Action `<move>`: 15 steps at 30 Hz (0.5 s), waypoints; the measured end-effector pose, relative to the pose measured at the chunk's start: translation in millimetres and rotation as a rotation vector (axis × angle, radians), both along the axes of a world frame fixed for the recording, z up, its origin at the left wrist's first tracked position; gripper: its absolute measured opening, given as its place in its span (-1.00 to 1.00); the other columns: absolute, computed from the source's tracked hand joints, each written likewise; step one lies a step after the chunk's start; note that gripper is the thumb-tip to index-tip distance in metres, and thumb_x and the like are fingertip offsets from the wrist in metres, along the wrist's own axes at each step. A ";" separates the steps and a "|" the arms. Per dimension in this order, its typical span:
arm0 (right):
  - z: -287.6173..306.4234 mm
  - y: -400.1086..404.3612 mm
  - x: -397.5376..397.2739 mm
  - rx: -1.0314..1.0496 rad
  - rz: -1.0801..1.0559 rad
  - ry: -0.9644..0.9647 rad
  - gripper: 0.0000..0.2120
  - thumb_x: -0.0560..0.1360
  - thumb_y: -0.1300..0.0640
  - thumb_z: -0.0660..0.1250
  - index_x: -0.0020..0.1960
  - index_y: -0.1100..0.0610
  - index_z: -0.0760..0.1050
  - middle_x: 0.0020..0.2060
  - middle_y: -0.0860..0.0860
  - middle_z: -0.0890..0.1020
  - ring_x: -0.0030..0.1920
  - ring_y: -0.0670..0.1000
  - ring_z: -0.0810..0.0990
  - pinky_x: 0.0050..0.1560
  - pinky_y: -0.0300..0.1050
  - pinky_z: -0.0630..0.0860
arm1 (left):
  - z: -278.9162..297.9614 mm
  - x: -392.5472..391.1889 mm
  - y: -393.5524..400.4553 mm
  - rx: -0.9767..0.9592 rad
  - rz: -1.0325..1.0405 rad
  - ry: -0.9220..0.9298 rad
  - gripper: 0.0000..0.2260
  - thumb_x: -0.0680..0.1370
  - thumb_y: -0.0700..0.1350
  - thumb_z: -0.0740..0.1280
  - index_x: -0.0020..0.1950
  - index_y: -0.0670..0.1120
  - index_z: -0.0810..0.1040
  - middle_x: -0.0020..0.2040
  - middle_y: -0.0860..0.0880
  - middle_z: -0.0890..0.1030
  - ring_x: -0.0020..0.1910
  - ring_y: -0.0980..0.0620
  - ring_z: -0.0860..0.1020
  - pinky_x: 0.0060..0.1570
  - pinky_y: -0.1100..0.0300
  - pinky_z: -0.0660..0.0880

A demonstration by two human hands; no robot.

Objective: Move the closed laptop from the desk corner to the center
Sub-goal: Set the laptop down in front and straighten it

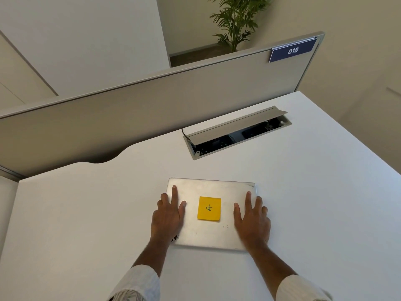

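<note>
A closed silver laptop (209, 233) lies flat on the white desk (86, 213), near the middle in front of me. A yellow sticky note (209, 208) with a handwritten mark sits on its lid. My left hand (168, 216) rests flat on the lid's left side, fingers spread, some reaching over the left edge. My right hand (252, 218) lies flat on the lid's right side, fingers spread, the outer ones over the right edge. Neither hand curls around the laptop.
An open cable hatch (236, 132) with a raised flap is set into the desk behind the laptop. A grey divider panel (152, 101) with a blue "018" label (293, 50) runs along the desk's back edge. A potted plant (236, 20) stands beyond.
</note>
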State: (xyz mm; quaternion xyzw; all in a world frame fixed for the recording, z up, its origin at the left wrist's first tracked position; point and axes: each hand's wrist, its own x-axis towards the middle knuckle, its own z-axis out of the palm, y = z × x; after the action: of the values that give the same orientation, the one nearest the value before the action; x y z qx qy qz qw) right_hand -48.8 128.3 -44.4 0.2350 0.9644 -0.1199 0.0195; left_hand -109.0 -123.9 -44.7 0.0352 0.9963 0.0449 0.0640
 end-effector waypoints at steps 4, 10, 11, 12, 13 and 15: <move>-3.9 -1.2 0.5 0.039 0.010 0.002 -0.41 0.60 -0.22 0.06 0.49 0.12 0.28 0.31 0.23 0.43 0.03 0.23 0.52 -0.09 0.10 0.53 | -0.4 1.3 0.5 -0.034 -0.007 0.017 -0.38 0.62 0.22 -0.02 0.55 -0.13 0.30 0.00 -0.17 0.44 -0.22 -0.10 0.49 -0.55 0.10 0.39; -5.2 -3.2 -0.6 0.053 0.018 0.013 -0.36 0.58 -0.25 0.01 0.48 0.15 0.29 0.32 0.29 0.43 0.04 0.27 0.53 -0.08 0.13 0.53 | 1.9 2.6 0.6 -0.062 -0.005 0.008 -0.37 0.63 0.23 -0.05 0.56 -0.13 0.30 0.02 -0.15 0.44 -0.18 -0.09 0.47 -0.51 0.09 0.39; -5.0 -3.6 -0.6 0.054 0.020 0.013 -0.35 0.58 -0.25 0.00 0.48 0.16 0.30 0.34 0.30 0.42 0.06 0.28 0.52 -0.07 0.13 0.52 | 1.5 2.7 0.7 -0.072 -0.007 0.014 -0.36 0.63 0.23 -0.06 0.56 -0.13 0.30 0.02 -0.16 0.45 -0.18 -0.09 0.47 -0.50 0.10 0.37; -4.7 -4.0 -0.6 0.057 0.021 0.015 -0.34 0.58 -0.26 0.00 0.48 0.17 0.30 0.36 0.30 0.41 0.07 0.28 0.52 -0.07 0.14 0.52 | 1.0 3.0 0.8 -0.085 -0.012 0.024 -0.36 0.63 0.24 -0.06 0.56 -0.13 0.31 0.03 -0.17 0.46 -0.18 -0.10 0.46 -0.47 0.10 0.36; -4.4 -4.6 -0.6 0.060 0.023 0.016 -0.34 0.58 -0.26 0.00 0.48 0.17 0.30 0.38 0.31 0.39 0.08 0.29 0.51 -0.06 0.14 0.52 | 0.5 3.0 0.5 -0.100 -0.021 0.033 -0.36 0.64 0.25 -0.06 0.56 -0.13 0.31 0.07 -0.19 0.47 -0.17 -0.12 0.46 -0.44 0.09 0.36; -3.5 -5.1 -0.7 0.066 0.028 0.021 -0.33 0.57 -0.27 0.00 0.48 0.18 0.30 0.43 0.31 0.35 0.10 0.29 0.51 -0.06 0.14 0.52 | -1.0 2.8 -0.5 -0.128 -0.042 0.042 -0.36 0.64 0.27 -0.05 0.57 -0.10 0.29 0.23 -0.23 0.47 -0.09 -0.17 0.48 -0.32 0.03 0.40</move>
State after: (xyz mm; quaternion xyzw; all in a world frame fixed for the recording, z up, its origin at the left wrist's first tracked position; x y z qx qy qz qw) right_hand -49.5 123.2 -47.9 0.2209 0.9711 -0.0904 0.0031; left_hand -106.2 -124.4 -45.7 0.0527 0.9973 -0.0208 0.0459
